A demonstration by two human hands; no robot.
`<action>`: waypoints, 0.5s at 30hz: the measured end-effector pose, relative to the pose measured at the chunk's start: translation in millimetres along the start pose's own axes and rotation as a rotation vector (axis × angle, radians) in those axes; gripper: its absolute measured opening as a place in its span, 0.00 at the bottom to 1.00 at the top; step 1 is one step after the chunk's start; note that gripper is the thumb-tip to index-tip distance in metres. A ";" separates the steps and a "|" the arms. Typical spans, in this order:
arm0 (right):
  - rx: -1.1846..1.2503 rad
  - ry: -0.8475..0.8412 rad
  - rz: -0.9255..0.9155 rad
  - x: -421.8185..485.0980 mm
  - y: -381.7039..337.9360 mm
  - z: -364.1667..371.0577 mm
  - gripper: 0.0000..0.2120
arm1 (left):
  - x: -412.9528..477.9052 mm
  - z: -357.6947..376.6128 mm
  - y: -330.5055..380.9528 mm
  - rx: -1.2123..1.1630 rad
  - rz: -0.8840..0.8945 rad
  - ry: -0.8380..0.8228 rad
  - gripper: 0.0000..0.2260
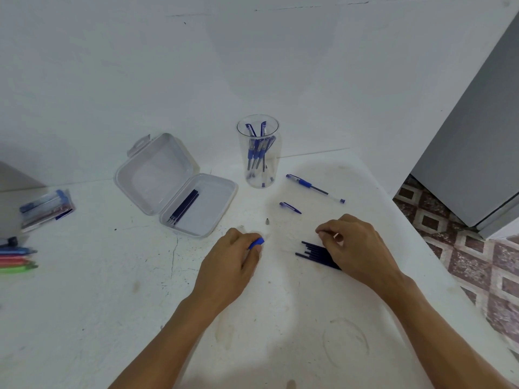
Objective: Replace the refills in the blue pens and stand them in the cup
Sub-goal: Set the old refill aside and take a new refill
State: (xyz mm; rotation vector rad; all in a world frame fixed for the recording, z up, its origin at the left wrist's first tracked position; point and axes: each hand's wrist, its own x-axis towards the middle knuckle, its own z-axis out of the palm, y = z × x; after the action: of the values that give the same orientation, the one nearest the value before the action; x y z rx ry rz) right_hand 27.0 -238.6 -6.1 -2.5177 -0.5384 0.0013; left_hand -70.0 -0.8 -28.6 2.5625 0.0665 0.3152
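White tabletop (112, 304), scuffed and cracked, set against a white wall; all positions noted from the clear cup (273, 167). Several blue pens (256, 153) stood in the cup, so the task was judged well along. One capped pen (311, 188) lay just right of the cup. On the near side of the cup lay a loose cap (290, 207) and a small metal tip (267, 221). Left of the cup sat an open plastic box (157, 175) holding a few refills (184, 206). Left hand (236, 259), nearer than the cup, was curled round a pen barrel (257, 244), with only its blue grip end showing past the fingers. Right hand (354, 245), nearer and right of the cup, arched knuckles-up over a loose pile of dark refills (314, 252). Its fingertips were bent down at the pile. Could not tell whether they pinched a refill or merely touched one. Both forearms reached in low from the near edge. Step judged: refill swap on the barrel in the left hand. To do it well: lift a single refill, hold the barrel steady with its open end toward the right hand, feed the refill straight, then refit tip and cap.
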 end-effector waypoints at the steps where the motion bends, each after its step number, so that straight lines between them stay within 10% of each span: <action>1: -0.002 0.004 -0.014 0.5 -1.7 1.8 0.08 | -1.9 0.8 -2.7 0.042 0.032 0.006 0.12; 15: -0.124 -0.062 -0.094 4.9 -15.5 15.1 0.11 | -8.7 3.3 -11.6 0.170 0.139 0.042 0.12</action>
State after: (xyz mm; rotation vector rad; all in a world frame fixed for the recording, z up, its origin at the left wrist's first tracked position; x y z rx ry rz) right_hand 24.0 -217.0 -10.1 -2.6171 -0.7018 0.0111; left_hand -77.5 6.3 -39.4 2.7358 -0.0728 0.4331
